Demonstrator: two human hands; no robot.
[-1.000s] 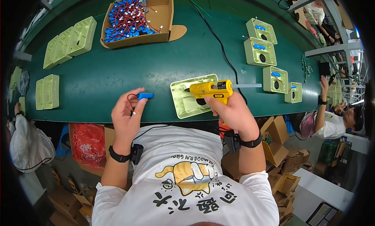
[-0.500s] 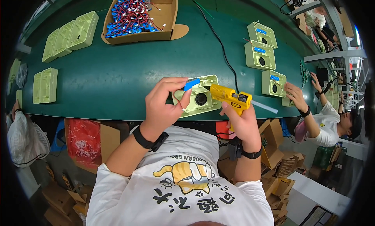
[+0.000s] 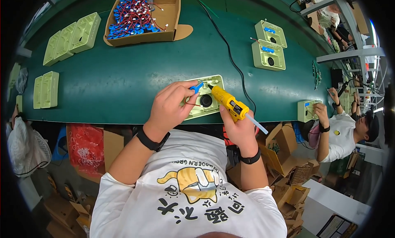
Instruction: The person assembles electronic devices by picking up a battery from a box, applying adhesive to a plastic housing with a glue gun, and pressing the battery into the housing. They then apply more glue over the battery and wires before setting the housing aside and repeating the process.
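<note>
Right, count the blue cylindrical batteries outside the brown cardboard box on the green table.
4 visible: a battery in the left hand; one each in two pale green plastic casings, top right; one in a co-worker's casing. More may be hidden.

The person is wearing a white short-sleeved T-shirt (image 3: 131, 211), its loose sleeves (image 3: 110, 197) ending well back from each hand. Just behind the left hand (image 3: 170, 106), a black wristband (image 3: 147, 140) is circling the wrist and carrying a small black device (image 3: 163, 142) toward the right hand (image 3: 239, 133). Behind that hand, another black band (image 3: 251, 157) is wrapping the wrist, a dark device (image 3: 233, 155) sitting on its inner side. Below and between both hands, an orange-and-white cat print (image 3: 191, 184) is showing, small lettering (image 3: 197, 163) curving nearer the hands, large black characters (image 3: 190, 211) spreading farther away.
</note>
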